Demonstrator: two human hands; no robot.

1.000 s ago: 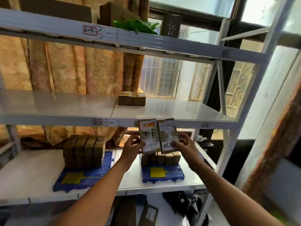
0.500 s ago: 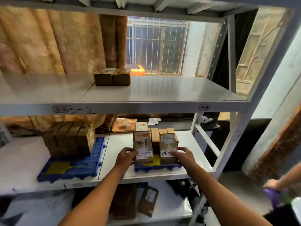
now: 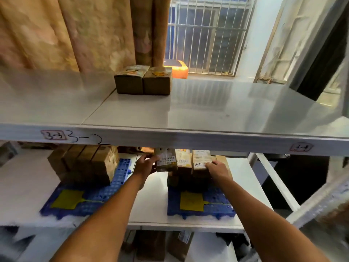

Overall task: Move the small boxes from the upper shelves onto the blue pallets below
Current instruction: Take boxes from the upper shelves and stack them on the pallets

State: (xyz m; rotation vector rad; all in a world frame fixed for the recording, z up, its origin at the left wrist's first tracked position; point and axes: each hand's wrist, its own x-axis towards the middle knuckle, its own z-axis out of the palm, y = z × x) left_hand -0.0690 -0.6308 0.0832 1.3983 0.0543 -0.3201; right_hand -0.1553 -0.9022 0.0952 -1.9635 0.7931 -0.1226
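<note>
Since half a second ago we have carried both boxes deeper under the middle shelf, so they now stand in the row at the back of the right blue pallet [image 3: 217, 205] rather than at its front edge. Our left hand [image 3: 144, 166] curls round the left box [image 3: 166, 161], which carries a white printed label; our right hand [image 3: 219, 170] grips the right box [image 3: 201, 162], thumb over its handwritten label. Between them stands another brown box [image 3: 183, 160], touching both. Each pallet has a yellow tag on its deck. On the left blue pallet [image 3: 117, 178] a block of brown cartons [image 3: 85, 163] stands tight together. Above, on the grey middle shelf [image 3: 207, 110], two small boxes [image 3: 143, 81] sit side by side, touching, near a tan curtain [image 3: 66, 31] and a barred window [image 3: 205, 35].
</note>
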